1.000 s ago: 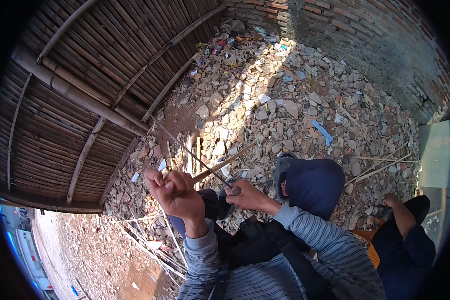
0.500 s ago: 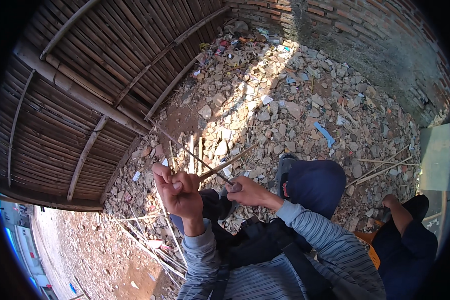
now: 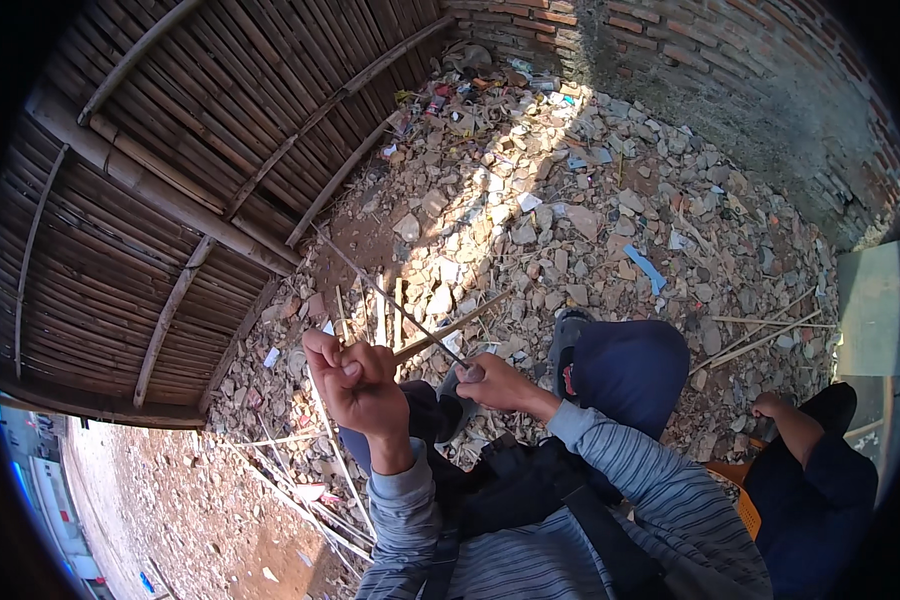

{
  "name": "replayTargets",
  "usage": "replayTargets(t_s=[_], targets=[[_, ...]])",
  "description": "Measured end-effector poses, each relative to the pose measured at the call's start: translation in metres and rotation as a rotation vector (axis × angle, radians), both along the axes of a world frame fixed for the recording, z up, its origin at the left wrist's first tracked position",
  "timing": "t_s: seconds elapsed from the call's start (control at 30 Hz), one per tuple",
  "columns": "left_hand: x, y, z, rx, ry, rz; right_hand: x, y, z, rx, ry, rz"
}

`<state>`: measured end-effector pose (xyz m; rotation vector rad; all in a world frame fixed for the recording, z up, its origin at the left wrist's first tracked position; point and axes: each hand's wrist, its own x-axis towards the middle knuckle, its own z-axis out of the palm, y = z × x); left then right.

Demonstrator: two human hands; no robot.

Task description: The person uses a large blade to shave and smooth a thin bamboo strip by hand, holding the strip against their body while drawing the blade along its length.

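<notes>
- Hand, left (image 3: 360, 388): raised at the centre-left, fingers curled tightly into a fist, closed on one end of the wooden strip; part of the hold is hidden behind the knuckles.
- Hand, right (image 3: 508, 386): just to the right of the other, fingers wrapped closely around the handle (image 3: 471, 373) of the long tool.
- Wooden strip (image 3: 460, 324): brown, narrow; runs from the left fist toward the far right, above the rubble.
- Long tool (image 3: 370, 285): dark, thin; slants from the right hand to the far left, crossing the wooden strip in view; whether the two touch cannot be told.
- Sleeves (image 3: 635, 455): grey-blue, striped, on both of the wearer's forearms.
- Trouser leg (image 3: 630, 375): dark blue, knee bent, right of the hands; dark shoe (image 3: 568, 345) beside it.
- Rubble (image 3: 560, 250): broken stone and brick, spread beyond the hands, partly sunlit.
- Pale sticks (image 3: 305, 508): loose pile, near left, on the ground.
- Thin sticks (image 3: 760, 340): several, lying crossed, right.
- Blue scrap (image 3: 645, 268): long, flat, on the rubble, right of centre.
- Slatted wall (image 3: 120, 250): brown poles, left and far left.
- Brick wall (image 3: 730, 90): far right.
- Second person (image 3: 805, 520): dark clothing, near right, beside an orange perforated plastic item (image 3: 747, 510).
</notes>
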<state>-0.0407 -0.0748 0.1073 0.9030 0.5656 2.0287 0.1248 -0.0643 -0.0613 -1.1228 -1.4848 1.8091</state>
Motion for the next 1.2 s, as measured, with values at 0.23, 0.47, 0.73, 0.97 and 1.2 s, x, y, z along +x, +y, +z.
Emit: replayTargets(t_s=[0.23,0.47,0.73,0.97,1.2], targets=[[-0.002,0.003,-0.003,-0.012,-0.022,0.037,0.009,0.011,-0.022,-0.317,-0.046,-0.037],[-0.005,0.004,-0.001,0.002,-0.042,0.03,-0.001,0.013,-0.007,-0.109,0.051,0.072],[-0.004,0.002,-0.001,0.008,-0.043,0.008,0.012,0.016,-0.054,-0.391,-0.019,-0.175],[-0.003,0.004,0.0,-0.015,-0.049,0.051,0.011,0.019,-0.051,-0.166,0.042,0.051],[-0.01,-0.004,-0.007,-0.006,-0.048,0.02,0.023,0.02,-0.103,-0.37,-0.164,-0.256]])
